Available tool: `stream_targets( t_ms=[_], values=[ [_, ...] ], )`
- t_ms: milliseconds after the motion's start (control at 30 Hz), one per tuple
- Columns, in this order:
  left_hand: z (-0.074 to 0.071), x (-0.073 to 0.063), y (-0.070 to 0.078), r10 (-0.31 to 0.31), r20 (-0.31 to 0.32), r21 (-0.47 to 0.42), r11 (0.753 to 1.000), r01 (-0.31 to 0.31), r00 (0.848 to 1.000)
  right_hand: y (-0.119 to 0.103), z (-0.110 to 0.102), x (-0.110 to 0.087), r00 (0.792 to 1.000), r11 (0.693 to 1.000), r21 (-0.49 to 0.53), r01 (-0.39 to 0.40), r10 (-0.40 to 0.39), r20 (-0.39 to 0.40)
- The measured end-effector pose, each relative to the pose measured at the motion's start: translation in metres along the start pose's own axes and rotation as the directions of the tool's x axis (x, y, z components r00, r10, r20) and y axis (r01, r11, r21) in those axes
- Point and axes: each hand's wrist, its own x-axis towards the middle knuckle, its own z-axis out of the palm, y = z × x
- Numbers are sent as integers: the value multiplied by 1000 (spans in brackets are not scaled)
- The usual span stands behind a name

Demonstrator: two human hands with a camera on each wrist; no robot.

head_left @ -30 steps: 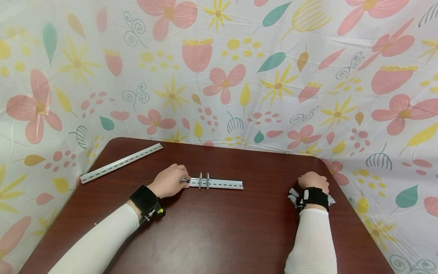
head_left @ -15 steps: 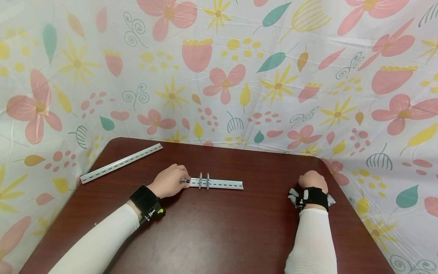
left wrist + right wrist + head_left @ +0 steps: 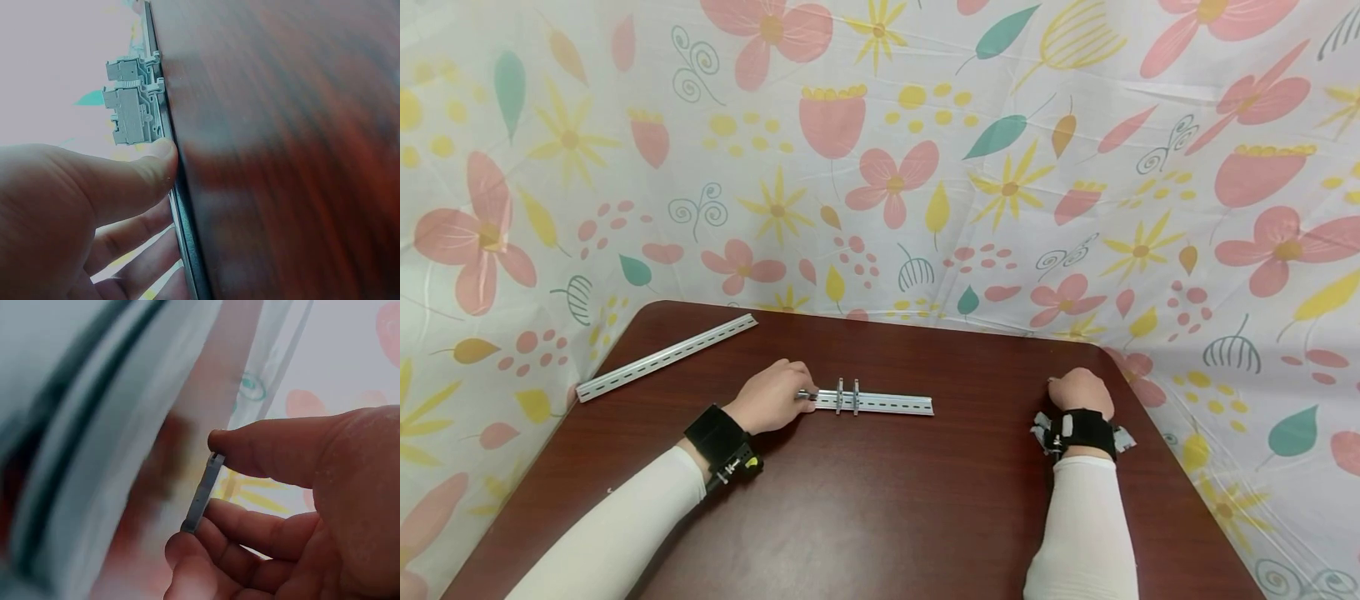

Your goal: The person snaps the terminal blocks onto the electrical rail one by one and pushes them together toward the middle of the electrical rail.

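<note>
In the head view a short slotted DIN rail [image 3: 891, 403] lies across the middle of the brown table. My left hand [image 3: 775, 396] grips its left end, thumb [image 3: 140, 178] along the near edge in the left wrist view. Two slim grey terminal blocks [image 3: 132, 115] stand upright side by side on the rail, just past the thumb. At the table's right side is my right hand [image 3: 1081, 392], knuckles up. The right wrist view shows it pinching a thin grey terminal block [image 3: 203, 494] between thumb and fingers; the head view hides this block behind the hand.
A longer slotted DIN rail [image 3: 666, 358] lies slantwise at the table's back left. A crumpled grey-and-white plastic bag [image 3: 1043, 432] sits beneath my right wrist. Flower-printed curtain [image 3: 887, 192] hangs around the table [image 3: 880, 500].
My right hand has shifted slightly left and away from me, its thumb side showing more. The left hand, the rail and its two blocks have stayed in place.
</note>
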Motion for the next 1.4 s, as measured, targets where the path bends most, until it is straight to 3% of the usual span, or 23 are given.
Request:
stream_targets(
  t_ms=[800,1100,1400],
  values=[
    [0,-1,1,3,0,1,1000,-3,1000,-47,10,-10,982,984,47,170,-165,-94],
    [-2,-1,1,10,1,9,1000,-10,1000,-65,16,-8,964,967,73,246,-236,-119],
    [-5,-2,3,6,9,-1,1000,-6,1000,-90,17,-20,933,927,134,350,-333,-135]
  ],
)
